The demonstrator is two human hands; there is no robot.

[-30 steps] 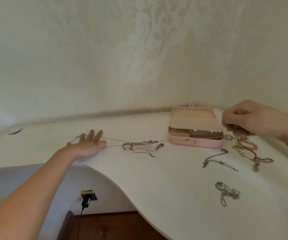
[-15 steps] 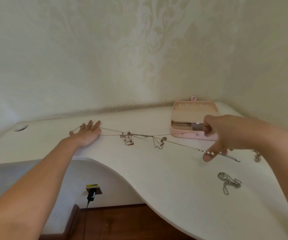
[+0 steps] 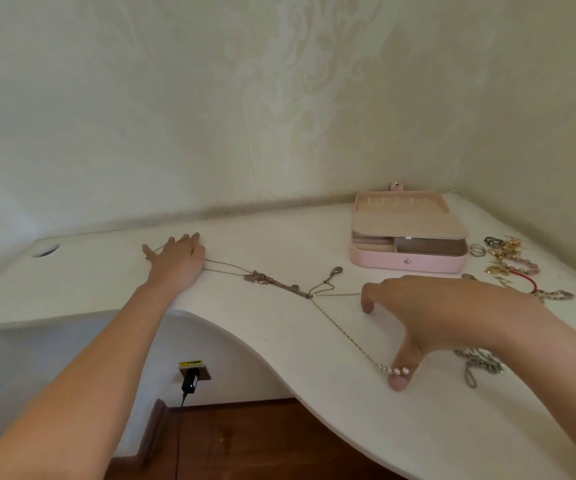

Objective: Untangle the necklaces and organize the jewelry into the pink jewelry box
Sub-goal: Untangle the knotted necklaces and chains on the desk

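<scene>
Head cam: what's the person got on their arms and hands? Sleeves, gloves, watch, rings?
Nothing worn that shows. The left forearm and right forearm are bare to the frame edge, with no sleeves or cuffs. The left hand and right hand have no gloves, and no watch, bracelet or rings show. No markers or cables on either.

Soft, even daylight; wide-angle edge warp

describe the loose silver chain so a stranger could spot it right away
Start at the pink jewelry box at the back right of the white desk, then come toward the near edge. The silver chain lies heaped there beside the right hand. It is chunky, silver and alone, unlike the gold and red pile beside the box.
</scene>
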